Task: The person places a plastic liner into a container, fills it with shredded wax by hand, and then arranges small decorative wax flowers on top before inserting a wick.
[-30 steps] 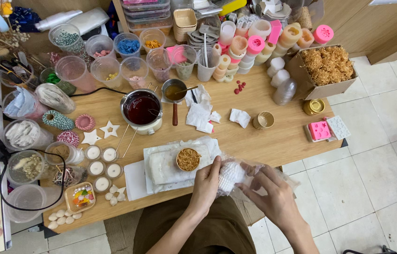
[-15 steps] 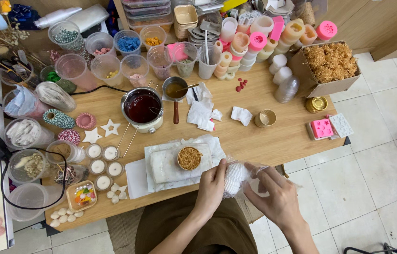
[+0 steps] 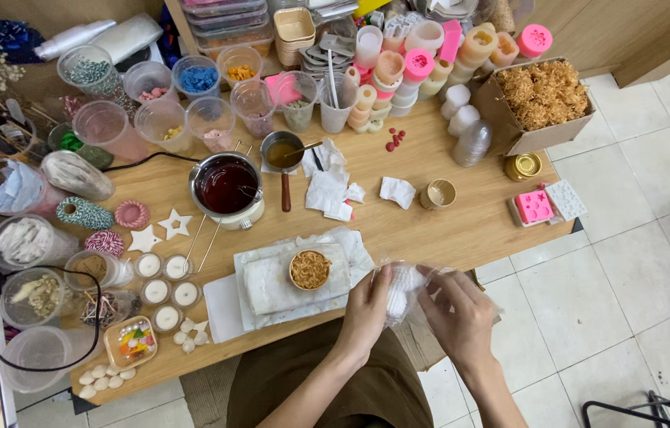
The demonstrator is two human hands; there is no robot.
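Observation:
At the table's near edge both my hands hold a clear plastic bag (image 3: 408,287) with a white ribbed thing inside. My left hand (image 3: 365,305) grips the bag's left side and my right hand (image 3: 457,311) pinches its right side, fingers over the plastic. Just left of the hands lies a white slab (image 3: 271,289) on a white cloth, and on it stands a small round tin (image 3: 310,269) filled with brown dried bits.
A pot of dark red liquid (image 3: 226,187) and a small saucepan (image 3: 279,154) stand mid-table. Plastic cups with beads and bits fill the back left. Small white candles (image 3: 162,281) sit at the left. A cardboard box of golden shreds (image 3: 542,95) and a pink mould (image 3: 534,206) are at the right.
The hands have shifted slightly along the table edge with the plastic bag, and the right hand's fingers have moved on the plastic. Everything on the table stays put.

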